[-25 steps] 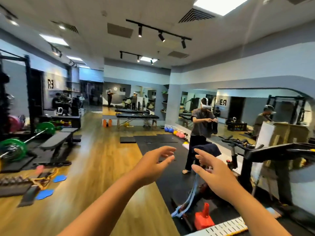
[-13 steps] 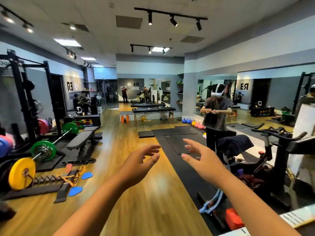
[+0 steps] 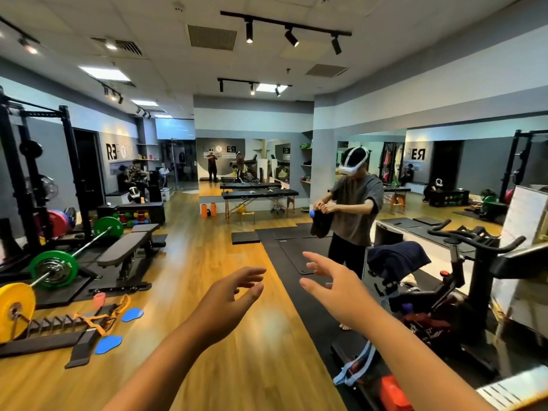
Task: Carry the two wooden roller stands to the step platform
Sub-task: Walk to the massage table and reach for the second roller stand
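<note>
Out in front of us, above the wooden floor (image 3: 258,351), we hold both arms forward with nothing in either grip. Our left hand (image 3: 228,301) has its fingers loosely spread and a little bent, palm turned toward the right. Our right hand (image 3: 335,287) mirrors it, fingers fanned apart, and the two stay clear of each other. We cannot pick out the wooden roller stands or the step platform anywhere with certainty. Ahead on the black mat (image 3: 296,250) a person in a headset (image 3: 353,221) holds a dark cloth. An exercise bike (image 3: 450,286) stands to our right, near the right hand. To our left lie a barbell (image 3: 53,269) and a padded bench (image 3: 126,247).
</note>
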The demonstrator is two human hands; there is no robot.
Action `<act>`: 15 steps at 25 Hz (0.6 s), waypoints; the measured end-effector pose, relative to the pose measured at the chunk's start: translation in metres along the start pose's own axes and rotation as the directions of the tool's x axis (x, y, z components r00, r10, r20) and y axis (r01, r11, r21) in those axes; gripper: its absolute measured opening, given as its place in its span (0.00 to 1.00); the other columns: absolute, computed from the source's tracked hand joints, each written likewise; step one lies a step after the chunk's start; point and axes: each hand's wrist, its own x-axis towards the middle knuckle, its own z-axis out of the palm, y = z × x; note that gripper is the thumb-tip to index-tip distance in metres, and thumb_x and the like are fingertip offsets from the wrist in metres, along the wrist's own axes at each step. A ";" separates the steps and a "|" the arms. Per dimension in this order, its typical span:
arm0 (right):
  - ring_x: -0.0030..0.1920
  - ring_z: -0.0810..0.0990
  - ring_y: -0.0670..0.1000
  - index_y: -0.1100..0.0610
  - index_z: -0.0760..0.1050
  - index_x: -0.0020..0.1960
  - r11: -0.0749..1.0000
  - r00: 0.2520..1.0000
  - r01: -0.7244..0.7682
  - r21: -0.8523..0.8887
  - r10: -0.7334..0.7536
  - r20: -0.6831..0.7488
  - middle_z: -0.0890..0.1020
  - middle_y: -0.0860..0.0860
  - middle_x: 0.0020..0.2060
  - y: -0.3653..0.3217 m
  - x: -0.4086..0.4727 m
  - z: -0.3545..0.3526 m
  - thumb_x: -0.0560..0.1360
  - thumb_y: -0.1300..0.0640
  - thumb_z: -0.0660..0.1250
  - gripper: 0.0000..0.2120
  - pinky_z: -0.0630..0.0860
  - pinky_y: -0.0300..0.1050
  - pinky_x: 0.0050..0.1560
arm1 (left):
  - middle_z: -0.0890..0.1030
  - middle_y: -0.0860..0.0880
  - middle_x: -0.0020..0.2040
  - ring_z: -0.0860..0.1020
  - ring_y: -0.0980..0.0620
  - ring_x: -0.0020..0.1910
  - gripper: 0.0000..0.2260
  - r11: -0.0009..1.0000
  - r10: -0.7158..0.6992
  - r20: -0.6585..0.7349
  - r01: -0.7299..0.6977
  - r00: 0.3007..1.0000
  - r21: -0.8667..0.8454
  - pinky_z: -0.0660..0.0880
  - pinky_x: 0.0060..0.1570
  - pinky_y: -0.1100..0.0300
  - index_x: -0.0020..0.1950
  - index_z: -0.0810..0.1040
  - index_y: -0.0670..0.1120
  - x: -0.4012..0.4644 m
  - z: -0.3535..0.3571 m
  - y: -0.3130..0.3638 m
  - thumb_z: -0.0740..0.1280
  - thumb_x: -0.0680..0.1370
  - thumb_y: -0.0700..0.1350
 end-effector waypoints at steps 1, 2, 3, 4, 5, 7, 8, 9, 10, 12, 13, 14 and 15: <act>0.68 0.73 0.43 0.39 0.66 0.77 1.000 1.000 -0.009 0.004 0.009 -0.004 0.78 0.42 0.67 0.012 0.004 -0.010 0.79 0.44 0.70 0.29 0.72 0.47 0.67 | 0.81 0.64 0.63 0.76 0.72 0.60 0.15 1.000 0.002 0.005 -0.002 1.000 -0.008 0.73 0.63 0.63 0.71 0.75 0.61 0.010 0.014 0.003 0.65 0.84 0.54; 0.69 0.73 0.43 0.39 0.66 0.77 1.000 1.000 -0.017 0.007 0.017 -0.007 0.78 0.42 0.67 0.023 0.007 -0.018 0.79 0.44 0.70 0.29 0.72 0.47 0.67 | 0.81 0.64 0.63 0.76 0.72 0.60 0.15 1.000 0.001 0.009 -0.001 1.000 -0.015 0.74 0.64 0.62 0.71 0.76 0.60 0.019 0.028 0.006 0.65 0.84 0.54; 0.69 0.73 0.44 0.40 0.66 0.77 1.000 1.000 -0.023 0.006 0.023 -0.008 0.78 0.42 0.67 0.036 0.011 -0.027 0.79 0.45 0.70 0.28 0.72 0.48 0.67 | 0.81 0.64 0.63 0.76 0.72 0.60 0.15 1.000 0.000 0.011 0.001 1.000 -0.023 0.74 0.64 0.62 0.71 0.76 0.60 0.028 0.042 0.008 0.66 0.84 0.54; 0.69 0.73 0.44 0.40 0.66 0.77 1.000 0.999 -0.031 0.002 0.031 -0.008 0.78 0.43 0.67 0.049 0.015 -0.034 0.79 0.45 0.70 0.28 0.72 0.48 0.68 | 0.81 0.63 0.63 0.76 0.71 0.60 0.15 1.000 -0.005 0.013 0.005 1.000 -0.030 0.74 0.64 0.62 0.71 0.76 0.60 0.037 0.054 0.008 0.66 0.84 0.54; 0.70 0.72 0.45 0.40 0.66 0.78 0.999 0.999 -0.040 -0.010 0.040 0.000 0.77 0.43 0.68 0.060 0.019 -0.041 0.79 0.46 0.70 0.28 0.72 0.49 0.68 | 0.81 0.63 0.63 0.76 0.71 0.60 0.15 0.999 -0.010 0.015 0.011 1.000 -0.039 0.74 0.63 0.62 0.71 0.76 0.60 0.044 0.064 0.008 0.66 0.84 0.53; 0.71 0.72 0.45 0.40 0.65 0.78 0.998 0.998 -0.039 -0.045 0.042 0.050 0.77 0.43 0.69 0.080 0.028 -0.054 0.80 0.46 0.69 0.29 0.72 0.50 0.68 | 0.82 0.63 0.62 0.77 0.71 0.59 0.15 0.999 -0.017 0.008 0.017 1.000 -0.050 0.73 0.62 0.63 0.70 0.77 0.60 0.058 0.079 0.007 0.66 0.84 0.53; 0.71 0.71 0.45 0.39 0.65 0.78 0.998 0.996 -0.030 -0.062 0.035 0.081 0.77 0.43 0.70 0.089 0.034 -0.058 0.80 0.46 0.69 0.29 0.72 0.50 0.68 | 0.81 0.63 0.62 0.77 0.71 0.59 0.15 0.998 -0.019 0.000 0.019 1.000 -0.053 0.73 0.61 0.64 0.70 0.77 0.60 0.066 0.086 0.005 0.66 0.84 0.53; 0.71 0.71 0.45 0.38 0.64 0.78 0.997 0.994 -0.020 -0.071 0.027 0.102 0.77 0.43 0.70 0.097 0.043 -0.062 0.80 0.46 0.69 0.29 0.71 0.50 0.69 | 0.81 0.64 0.62 0.77 0.71 0.59 0.15 0.998 -0.022 -0.004 0.022 1.000 -0.056 0.72 0.60 0.65 0.70 0.76 0.60 0.075 0.092 0.002 0.66 0.84 0.53; 0.71 0.71 0.45 0.38 0.65 0.78 0.998 0.994 -0.017 -0.067 0.024 0.110 0.77 0.42 0.70 0.105 0.053 -0.064 0.80 0.46 0.69 0.29 0.71 0.50 0.69 | 0.81 0.64 0.62 0.76 0.71 0.59 0.15 0.998 -0.029 -0.003 0.029 1.000 -0.059 0.72 0.60 0.66 0.71 0.76 0.60 0.084 0.098 -0.001 0.66 0.84 0.53; 0.70 0.72 0.44 0.38 0.66 0.77 1.000 0.994 -0.010 -0.029 0.013 0.109 0.77 0.42 0.69 0.119 0.072 -0.060 0.79 0.46 0.70 0.28 0.72 0.50 0.69 | 0.81 0.65 0.61 0.76 0.71 0.60 0.15 0.998 -0.043 0.000 0.043 0.999 -0.053 0.71 0.59 0.67 0.71 0.76 0.62 0.103 0.107 -0.010 0.66 0.84 0.54; 0.70 0.73 0.44 0.38 0.66 0.77 1.000 0.994 -0.009 -0.010 0.010 0.105 0.78 0.42 0.68 0.126 0.082 -0.056 0.79 0.46 0.70 0.28 0.72 0.51 0.69 | 0.81 0.66 0.61 0.76 0.72 0.60 0.15 0.998 -0.047 0.003 0.047 0.999 -0.044 0.71 0.58 0.68 0.70 0.76 0.62 0.112 0.110 -0.017 0.66 0.84 0.54; 0.69 0.74 0.45 0.38 0.67 0.77 1.000 0.995 -0.007 0.003 0.007 0.104 0.78 0.41 0.67 0.133 0.093 -0.050 0.79 0.47 0.70 0.27 0.73 0.52 0.69 | 0.81 0.66 0.61 0.76 0.72 0.60 0.15 0.998 -0.053 0.004 0.053 0.999 -0.036 0.70 0.58 0.69 0.70 0.76 0.63 0.120 0.110 -0.024 0.66 0.84 0.55; 0.69 0.74 0.45 0.38 0.67 0.76 1.000 0.994 -0.008 0.013 0.006 0.105 0.78 0.41 0.66 0.141 0.107 -0.044 0.80 0.47 0.70 0.27 0.73 0.53 0.69 | 0.81 0.67 0.61 0.76 0.71 0.60 0.15 0.998 -0.062 0.002 0.062 0.998 -0.026 0.71 0.57 0.70 0.70 0.76 0.64 0.132 0.109 -0.034 0.66 0.83 0.55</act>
